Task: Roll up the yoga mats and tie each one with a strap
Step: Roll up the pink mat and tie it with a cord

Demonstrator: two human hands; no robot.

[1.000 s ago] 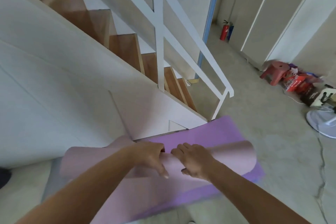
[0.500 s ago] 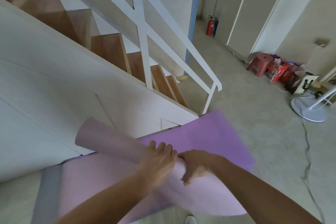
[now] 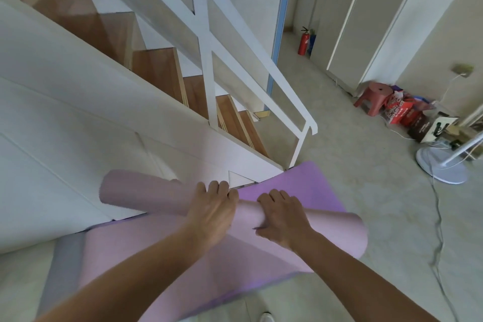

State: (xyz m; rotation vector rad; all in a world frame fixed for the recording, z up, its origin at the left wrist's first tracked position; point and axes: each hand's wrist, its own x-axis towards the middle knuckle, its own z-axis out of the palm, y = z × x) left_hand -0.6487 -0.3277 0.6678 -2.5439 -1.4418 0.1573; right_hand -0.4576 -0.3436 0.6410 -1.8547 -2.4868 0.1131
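Observation:
A purple yoga mat (image 3: 311,185) lies on the floor beside the staircase, with a pale pink underside. Its near part is curled into a loose roll (image 3: 146,193) that runs from left to right across the mat. My left hand (image 3: 211,212) lies over the middle of the roll, fingers curved over its far side. My right hand (image 3: 282,219) grips the roll just to the right, fingers curled over the top and thumb underneath. The flat part of the mat stretches on beyond the roll. No strap is in view.
A white staircase wall (image 3: 78,138) and handrail (image 3: 277,91) stand close on the left and ahead. At the right are a fan base (image 3: 441,167) with a cable along the floor, a red stool (image 3: 373,97) and bags. A fire extinguisher (image 3: 304,42) stands far back.
The roll has tightened and moved away from me along the mat. Both hands went with it. The left end of the roll now sticks out raised towards the stair wall.

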